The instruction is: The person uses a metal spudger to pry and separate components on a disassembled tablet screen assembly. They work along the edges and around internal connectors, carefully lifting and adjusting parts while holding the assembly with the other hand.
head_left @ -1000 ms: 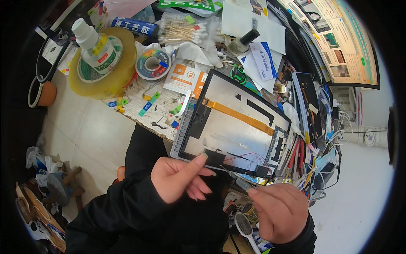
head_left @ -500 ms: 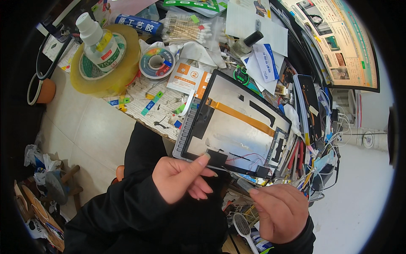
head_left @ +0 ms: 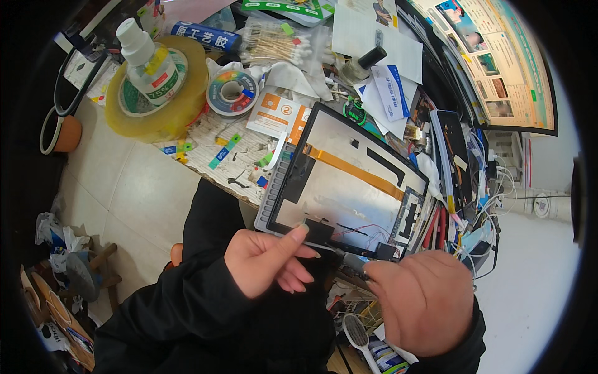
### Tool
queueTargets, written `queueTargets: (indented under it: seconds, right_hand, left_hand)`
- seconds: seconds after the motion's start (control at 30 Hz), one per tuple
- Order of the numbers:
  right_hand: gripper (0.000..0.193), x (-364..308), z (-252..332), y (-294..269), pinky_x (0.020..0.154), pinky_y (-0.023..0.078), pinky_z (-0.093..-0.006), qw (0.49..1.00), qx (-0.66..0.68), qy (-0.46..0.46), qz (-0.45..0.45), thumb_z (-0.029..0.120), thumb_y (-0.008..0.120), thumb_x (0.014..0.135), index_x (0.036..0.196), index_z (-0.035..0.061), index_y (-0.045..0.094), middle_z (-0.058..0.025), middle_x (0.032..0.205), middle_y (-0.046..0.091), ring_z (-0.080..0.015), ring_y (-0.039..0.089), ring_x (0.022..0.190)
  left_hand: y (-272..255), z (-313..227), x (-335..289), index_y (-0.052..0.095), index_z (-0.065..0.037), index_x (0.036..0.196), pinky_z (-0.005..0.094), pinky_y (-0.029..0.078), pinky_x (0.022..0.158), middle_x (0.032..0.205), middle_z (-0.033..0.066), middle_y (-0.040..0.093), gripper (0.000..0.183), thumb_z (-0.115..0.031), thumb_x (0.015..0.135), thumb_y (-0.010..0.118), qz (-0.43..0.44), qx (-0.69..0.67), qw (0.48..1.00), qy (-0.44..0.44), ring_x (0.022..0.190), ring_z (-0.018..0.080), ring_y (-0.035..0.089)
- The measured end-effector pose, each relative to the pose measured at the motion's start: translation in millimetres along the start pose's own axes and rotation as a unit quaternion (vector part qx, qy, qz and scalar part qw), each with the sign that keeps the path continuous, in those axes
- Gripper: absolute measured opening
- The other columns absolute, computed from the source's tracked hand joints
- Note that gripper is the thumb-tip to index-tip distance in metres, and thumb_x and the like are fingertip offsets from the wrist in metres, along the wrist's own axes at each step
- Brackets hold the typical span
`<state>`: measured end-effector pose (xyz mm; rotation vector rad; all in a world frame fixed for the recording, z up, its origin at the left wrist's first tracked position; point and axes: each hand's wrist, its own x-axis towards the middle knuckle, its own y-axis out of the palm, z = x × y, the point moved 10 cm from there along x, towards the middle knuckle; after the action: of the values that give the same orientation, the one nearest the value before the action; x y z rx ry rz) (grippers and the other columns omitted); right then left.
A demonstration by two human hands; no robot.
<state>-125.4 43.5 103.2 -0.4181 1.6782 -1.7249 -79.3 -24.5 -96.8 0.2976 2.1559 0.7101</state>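
Observation:
A tablet screen panel (head_left: pixel 349 199) lies back side up, tilted, on a grey ridged pad (head_left: pixel 271 201). An orange ribbon cable (head_left: pixel 355 169) crosses its silvery back, and thin red wires (head_left: pixel 367 237) run near the close edge. My left hand (head_left: pixel 265 258) is at that edge, thumb over the black border and fingers curled below it. Closed and slightly blurred, my right hand (head_left: pixel 423 299) is just off the panel's near right corner. It pinches a slim grey-handled tool (head_left: pixel 357 264), mostly hidden by the hand; its tip is hard to make out.
Solder wire spool (head_left: pixel 231 91), tape roll (head_left: pixel 115 118) with a spray bottle (head_left: pixel 148 68), cotton swabs (head_left: pixel 277 45) and a small glass bottle (head_left: pixel 361 65) crowd the bench. Right are cables (head_left: pixel 498 181) and a lit monitor (head_left: pixel 504 62). Below is a hairbrush (head_left: pixel 356 333).
My right hand has moved slightly right and turned, so the tool it holds shows less. The left hand and the panel stay put. The monitor's picture has partly changed.

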Motion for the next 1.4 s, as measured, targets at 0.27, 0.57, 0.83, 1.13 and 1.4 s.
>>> queueTargets:
  seconds: [0.27,0.57,0.83,1.13,1.4]
  right_hand:
    - [0.031,8,4,-6,0.054,0.043,-0.0359,0.995,-0.095,-0.023,-0.011,0.027,0.081,0.07,0.08,0.005,0.062,-0.0045,0.062,0.055,-0.025,0.055,0.054]
    - [0.027,8,2,3,0.053,0.04,-0.0369,0.994,-0.103,-0.003,0.047,0.023,0.08,0.07,0.076,0.0071,0.059,-0.0053,0.06,0.053,-0.0259,0.055,0.054]
    - [0.026,10,1,-3,0.051,0.038,-0.0357,0.996,-0.089,0.0,0.018,0.022,0.079,0.07,0.073,0.0084,0.057,-0.0039,0.057,0.049,-0.0249,0.051,0.049]
    - [0.022,9,4,0,0.051,0.039,-0.0347,0.995,-0.087,-0.012,0.038,0.02,0.078,0.07,0.074,0.0078,0.06,-0.0036,0.054,0.049,-0.0237,0.052,0.049]
    - [0.021,11,6,0,0.053,0.043,-0.0343,0.997,-0.068,-0.028,0.016,0.019,0.077,0.072,0.074,0.008,0.06,-0.003,0.053,0.047,-0.0231,0.052,0.048]
  left_hand:
    - [-1,1,1,0.071,0.008,0.098,0.022,0.055,0.056,0.075,0.0165,0.072,0.05,-0.04,0.1,0.057,0.001,-0.006,1.0,-0.011,0.059,0.0167,0.069]
    - [-1,0,1,0.071,0.009,0.097,0.0219,0.055,0.056,0.075,0.0165,0.072,0.05,-0.039,0.1,0.057,0.003,-0.009,1.0,-0.011,0.059,0.0163,0.069]
    - [-1,0,1,0.071,0.008,0.097,0.0216,0.055,0.056,0.075,0.0168,0.072,0.051,-0.04,0.1,0.057,0.0,0.0,1.0,-0.007,0.059,0.0165,0.069]
    - [0,0,2,0.071,0.009,0.097,0.0234,0.055,0.057,0.076,0.0173,0.072,0.052,-0.039,0.102,0.053,-0.002,0.007,1.0,-0.002,0.059,0.0183,0.069]
    - [0,0,2,0.071,0.01,0.097,0.0244,0.054,0.056,0.076,0.0179,0.072,0.051,-0.037,0.103,0.051,-0.009,0.009,1.0,0.004,0.058,0.0193,0.069]
